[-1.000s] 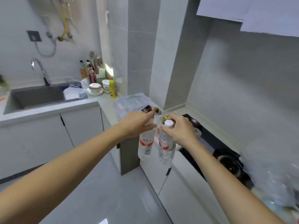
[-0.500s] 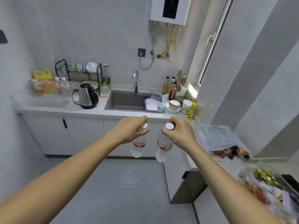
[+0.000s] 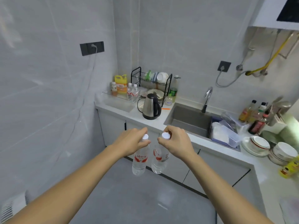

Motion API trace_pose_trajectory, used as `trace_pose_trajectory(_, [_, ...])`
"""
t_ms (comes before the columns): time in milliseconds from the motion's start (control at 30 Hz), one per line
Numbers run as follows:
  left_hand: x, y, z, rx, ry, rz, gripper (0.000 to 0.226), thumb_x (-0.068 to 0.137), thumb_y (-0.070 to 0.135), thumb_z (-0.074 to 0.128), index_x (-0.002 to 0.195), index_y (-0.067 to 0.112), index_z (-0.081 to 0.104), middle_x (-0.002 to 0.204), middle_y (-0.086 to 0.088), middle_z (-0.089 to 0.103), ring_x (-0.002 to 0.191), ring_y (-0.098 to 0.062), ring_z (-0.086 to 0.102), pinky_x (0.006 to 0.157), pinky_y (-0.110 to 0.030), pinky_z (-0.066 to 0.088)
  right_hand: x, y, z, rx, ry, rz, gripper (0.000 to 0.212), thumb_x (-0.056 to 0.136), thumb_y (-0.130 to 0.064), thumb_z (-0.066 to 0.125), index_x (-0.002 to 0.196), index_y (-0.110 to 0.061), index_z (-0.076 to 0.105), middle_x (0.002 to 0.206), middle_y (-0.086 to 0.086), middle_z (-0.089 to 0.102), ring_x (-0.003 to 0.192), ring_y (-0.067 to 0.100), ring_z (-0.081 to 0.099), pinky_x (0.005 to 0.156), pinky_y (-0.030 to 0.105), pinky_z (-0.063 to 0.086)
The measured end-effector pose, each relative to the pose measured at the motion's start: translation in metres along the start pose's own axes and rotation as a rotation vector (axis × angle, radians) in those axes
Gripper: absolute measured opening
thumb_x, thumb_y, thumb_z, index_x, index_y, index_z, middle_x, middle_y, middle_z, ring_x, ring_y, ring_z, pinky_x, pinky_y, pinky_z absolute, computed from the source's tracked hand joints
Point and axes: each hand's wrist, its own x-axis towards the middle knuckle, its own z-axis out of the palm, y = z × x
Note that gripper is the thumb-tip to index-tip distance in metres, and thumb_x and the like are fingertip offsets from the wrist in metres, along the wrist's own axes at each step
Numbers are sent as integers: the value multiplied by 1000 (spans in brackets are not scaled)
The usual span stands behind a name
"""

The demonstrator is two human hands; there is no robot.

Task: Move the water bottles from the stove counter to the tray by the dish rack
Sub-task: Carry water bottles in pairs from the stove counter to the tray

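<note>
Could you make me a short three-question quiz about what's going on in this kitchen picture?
1. True or false: each hand carries a water bottle by its neck, hanging over the floor.
2. What stands on the counter between the tray and the sink? A) a toaster B) a kettle C) a frying pan
3. Fill in: the tray already holds two small water ____.

Key:
1. True. The left hand grips the left bottle, and the right hand grips the right bottle.
2. B. The kettle stands between the tray and the sink.
3. Bottles, beside the dish rack.
</note>
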Motion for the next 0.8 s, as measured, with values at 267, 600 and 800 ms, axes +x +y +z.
trace_pose_trajectory(267, [88, -81, 5, -35, -5, -273, 30, 94, 59, 56, 92, 31, 44, 75, 6, 58, 72, -17, 57, 60, -37, 45, 161, 9, 44, -14, -187, -220, 26, 72, -48, 70, 81, -26, 58, 74, -7, 63, 74, 19, 60, 65, 40, 55])
trace_pose_trajectory(600, [164, -163, -18, -76, 96, -471, 28, 94, 54, 60, 97, 27, 55, 78, 7, 63, 70, -10, 59, 61, -34, 48, 308, -11, 91, 59, -275, -307, 23, 74, -44, 74, 80, -28, 59, 79, -8, 64, 79, 22, 61, 63, 35, 48])
trace_pose_trajectory(800, [221, -246, -20, -68, 94, -464, 27, 94, 54, 61, 88, 31, 48, 73, 7, 60, 67, -10, 57, 58, -33, 44, 390, -38, 142, 67, -296, -336, 24, 76, -43, 76, 81, -26, 60, 76, -9, 61, 78, 20, 59, 63, 34, 47])
